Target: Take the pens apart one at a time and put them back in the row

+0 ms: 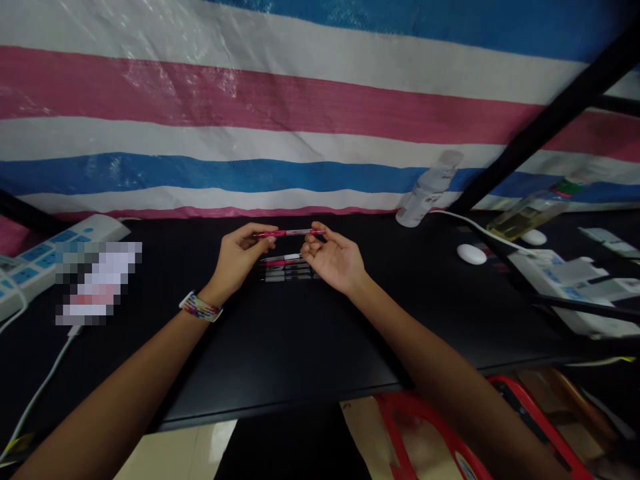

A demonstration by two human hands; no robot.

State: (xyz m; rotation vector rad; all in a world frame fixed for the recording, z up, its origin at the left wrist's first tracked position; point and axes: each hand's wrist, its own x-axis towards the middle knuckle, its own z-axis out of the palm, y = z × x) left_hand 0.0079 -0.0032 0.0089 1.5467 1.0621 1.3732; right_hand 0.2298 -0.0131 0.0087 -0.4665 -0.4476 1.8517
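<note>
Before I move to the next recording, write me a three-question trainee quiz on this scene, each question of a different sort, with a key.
1. True or false: the multicoloured woven bracelet is on the person's right wrist.
2. Where is the slim pink pen?
A. Flat on the tabletop
B. Raised between the fingers of the left hand and right hand
C. Inside a bottle
3. Which bottle is nearer the right hand: the colourless plastic one or the clear one holding yellow liquid?

Key: 1 false; 2 B; 3 the colourless plastic one.
</note>
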